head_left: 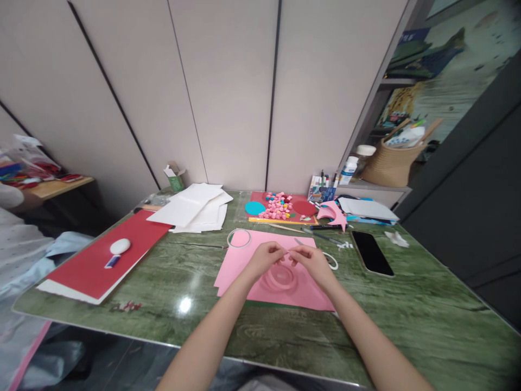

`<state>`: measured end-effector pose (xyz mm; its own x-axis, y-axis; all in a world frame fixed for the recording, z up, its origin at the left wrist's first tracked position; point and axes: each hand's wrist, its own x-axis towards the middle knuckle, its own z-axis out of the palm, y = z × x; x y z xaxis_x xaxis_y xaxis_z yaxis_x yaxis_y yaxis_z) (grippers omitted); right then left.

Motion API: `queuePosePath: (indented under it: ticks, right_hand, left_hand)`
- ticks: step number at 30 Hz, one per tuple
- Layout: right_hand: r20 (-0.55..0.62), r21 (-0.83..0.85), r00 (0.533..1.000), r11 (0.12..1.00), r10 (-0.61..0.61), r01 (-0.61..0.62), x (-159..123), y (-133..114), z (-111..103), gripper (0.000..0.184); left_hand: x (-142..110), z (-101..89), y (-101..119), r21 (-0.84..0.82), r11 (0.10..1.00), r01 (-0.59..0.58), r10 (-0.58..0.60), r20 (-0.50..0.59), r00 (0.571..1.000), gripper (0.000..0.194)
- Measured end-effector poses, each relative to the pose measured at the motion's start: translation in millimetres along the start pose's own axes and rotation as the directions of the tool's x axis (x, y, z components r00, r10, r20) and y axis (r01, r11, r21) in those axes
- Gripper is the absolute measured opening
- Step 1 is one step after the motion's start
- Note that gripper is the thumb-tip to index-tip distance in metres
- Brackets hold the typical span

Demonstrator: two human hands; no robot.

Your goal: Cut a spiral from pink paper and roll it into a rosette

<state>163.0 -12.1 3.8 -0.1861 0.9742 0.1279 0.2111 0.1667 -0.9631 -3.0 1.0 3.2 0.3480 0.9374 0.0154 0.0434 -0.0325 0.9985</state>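
My left hand (268, 256) and my right hand (311, 262) meet over the pink paper sheets (232, 271), fingertips pinched together. A thin pink paper strip seems to be between them, mostly hidden by the fingers. Right below lies a loose coil of pink paper strips (282, 278). Scissors lie partly under my right hand, with a white handle loop (332, 263) showing beside it. A white ring (239, 238), perhaps a roll of tape, rests on the sheets' upper left corner. Behind the hands is a pile of small folded paper pieces (277, 207), mostly pink.
A blue disc (255, 208) and a red disc (304, 208) flank the pile. Right stand a phone (372, 253) and a pink paper offcut (332, 215). White sheets (195, 203) and a red board (101, 252) lie left. Another person's sleeve (69, 252) shows far left.
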Motion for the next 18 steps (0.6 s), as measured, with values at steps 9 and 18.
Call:
queuePosePath:
  ticks: [9,18]
  right_hand:
    - [0.023,0.021,1.000,1.000,0.006,-0.007,-1.2,-1.5,-1.2,0.027]
    - [-0.004,-0.027,1.000,1.000,-0.004,0.004,0.0,1.4,0.5,0.027]
  left_hand:
    - [-0.1,-0.1,1.8,-0.013,1.000,-0.007,0.007,-0.005,1.000,0.021]
    - [0.4,0.0,-0.9,0.009,1.000,-0.016,0.017,-0.012,1.000,0.021]
